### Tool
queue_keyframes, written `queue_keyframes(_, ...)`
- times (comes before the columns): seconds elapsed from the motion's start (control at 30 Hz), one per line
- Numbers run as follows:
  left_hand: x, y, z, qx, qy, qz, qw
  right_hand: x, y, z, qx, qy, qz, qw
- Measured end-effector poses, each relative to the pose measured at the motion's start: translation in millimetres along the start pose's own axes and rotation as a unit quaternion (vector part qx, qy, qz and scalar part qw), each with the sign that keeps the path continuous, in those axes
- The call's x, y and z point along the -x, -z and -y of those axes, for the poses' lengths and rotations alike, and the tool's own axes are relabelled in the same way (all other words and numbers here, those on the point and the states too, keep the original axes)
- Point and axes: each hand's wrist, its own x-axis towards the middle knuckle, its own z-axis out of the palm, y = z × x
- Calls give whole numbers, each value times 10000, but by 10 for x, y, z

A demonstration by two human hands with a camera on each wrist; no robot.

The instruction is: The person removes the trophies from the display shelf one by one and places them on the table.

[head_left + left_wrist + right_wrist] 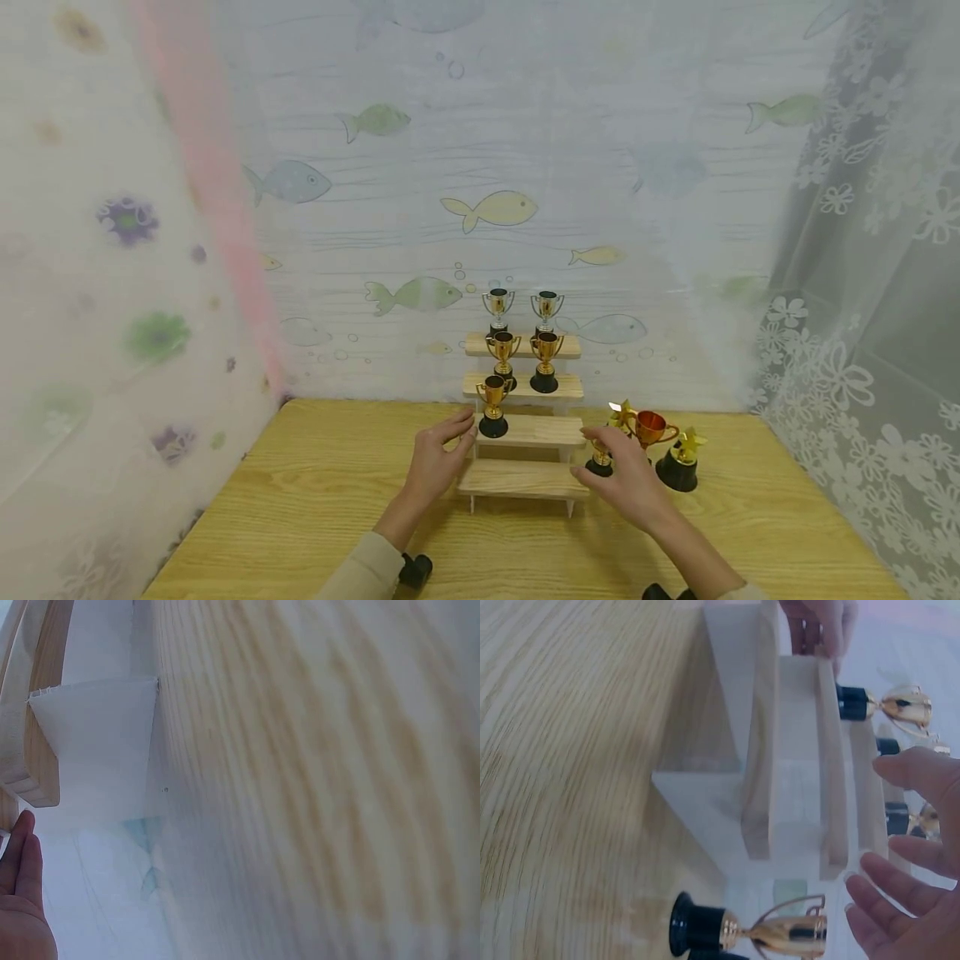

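Wooden step stand (540, 429) sits on the table (315, 475) with trophies (494, 400) on its upper three steps, left hand (442, 450) at its left end with fingers pretty straight (can't tell if they're touching), right hand (630, 479) fingers loosely spread, gripping nothing. I'd worry about either hand bumping the stand, cuz those narrow steps could let a trophy tip. Head cam half hides the small gold trophy (600, 467) behind the right hand, but right wrist cam shows its cup clear of the fingers.

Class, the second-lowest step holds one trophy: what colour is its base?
Its base is black, clearest in the head view.
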Motion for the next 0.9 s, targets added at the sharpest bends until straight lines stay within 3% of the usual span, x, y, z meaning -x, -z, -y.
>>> queue_keyframes(0.33,-5,4,-56,-34,110,-46,9999,-80,-182,128,-155,73,-173,9997)
queue_keyframes(0.9,10,11,-73,-1,135,-35,9999,-242,-404,313,-324,201,-123,9992)
